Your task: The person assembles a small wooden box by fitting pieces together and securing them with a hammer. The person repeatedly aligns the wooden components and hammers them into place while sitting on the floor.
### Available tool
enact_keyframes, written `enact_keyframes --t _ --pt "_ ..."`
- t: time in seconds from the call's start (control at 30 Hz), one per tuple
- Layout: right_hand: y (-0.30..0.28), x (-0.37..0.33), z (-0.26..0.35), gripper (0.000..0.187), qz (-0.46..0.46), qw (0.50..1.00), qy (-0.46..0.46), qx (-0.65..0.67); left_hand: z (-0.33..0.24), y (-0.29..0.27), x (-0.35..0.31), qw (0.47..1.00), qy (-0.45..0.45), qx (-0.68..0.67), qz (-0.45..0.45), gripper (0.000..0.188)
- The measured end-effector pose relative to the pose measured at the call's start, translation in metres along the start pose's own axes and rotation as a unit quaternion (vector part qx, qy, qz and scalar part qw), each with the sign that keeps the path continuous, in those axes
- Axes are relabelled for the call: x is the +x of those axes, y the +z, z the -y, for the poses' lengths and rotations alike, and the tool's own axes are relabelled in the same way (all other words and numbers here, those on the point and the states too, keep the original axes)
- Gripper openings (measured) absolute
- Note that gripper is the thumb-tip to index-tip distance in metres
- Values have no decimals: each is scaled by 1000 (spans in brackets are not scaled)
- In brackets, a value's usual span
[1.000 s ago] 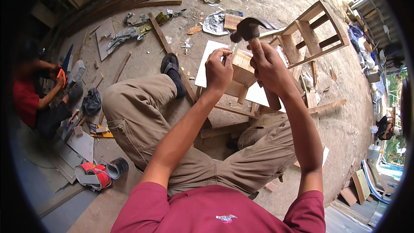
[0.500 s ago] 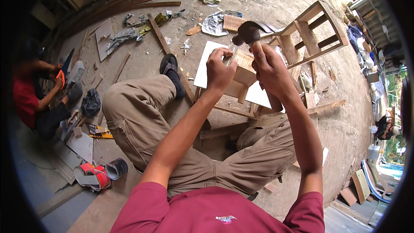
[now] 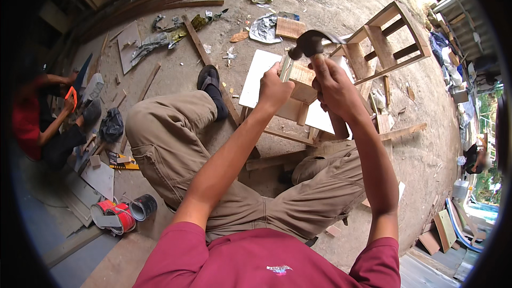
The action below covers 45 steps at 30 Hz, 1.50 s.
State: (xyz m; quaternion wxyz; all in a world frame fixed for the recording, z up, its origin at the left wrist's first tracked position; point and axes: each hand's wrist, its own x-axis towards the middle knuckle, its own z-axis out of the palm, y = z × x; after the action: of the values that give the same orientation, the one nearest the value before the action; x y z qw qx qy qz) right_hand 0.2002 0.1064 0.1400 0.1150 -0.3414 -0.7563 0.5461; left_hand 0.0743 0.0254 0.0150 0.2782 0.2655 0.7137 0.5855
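My right hand (image 3: 336, 82) grips a claw hammer (image 3: 309, 44) by its wooden handle, the metal head raised just above the work. My left hand (image 3: 274, 89) is closed around a narrow wooden strip (image 3: 287, 68), its upper end close under the hammer's face. Whether a nail is there is too small to tell. Beside that strip is a small wooden box-like piece (image 3: 303, 82), over a white panel (image 3: 258, 72) with a wooden frame under it. The panel lies between my legs, partly covered by my hands.
A tall open wooden frame (image 3: 381, 42) stands to the far right. A long plank (image 3: 197, 40) lies by my left foot. Red paint cans (image 3: 120, 218) and a dark can (image 3: 143, 207) are at the left. Another person with an orange-handled saw (image 3: 71, 96) sits at far left.
My left hand has shifted slightly down, its fingers now wrapped round the strip instead of raised in a pinch by the hammer head. The hammer has moved only slightly.
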Motion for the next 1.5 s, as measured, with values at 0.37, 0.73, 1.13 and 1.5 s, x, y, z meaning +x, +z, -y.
enact_keyframes --t 0.37,0.73,1.13,1.5 --pt "8 6 -34 45 -44 996 -45 -58 11 6 4 1000 7 -7 -12 51" --pt "4 -2 -17 52 43 997 56 11 23 7 8 994 -18 -103 -27 52" --pt "3 -12 -37 53 -26 958 99 266 18 9 5 991 81 -74 -73 56" --pt "10 -4 -45 48 5 922 160 354 19 1 11 999 25 20 -7 76"
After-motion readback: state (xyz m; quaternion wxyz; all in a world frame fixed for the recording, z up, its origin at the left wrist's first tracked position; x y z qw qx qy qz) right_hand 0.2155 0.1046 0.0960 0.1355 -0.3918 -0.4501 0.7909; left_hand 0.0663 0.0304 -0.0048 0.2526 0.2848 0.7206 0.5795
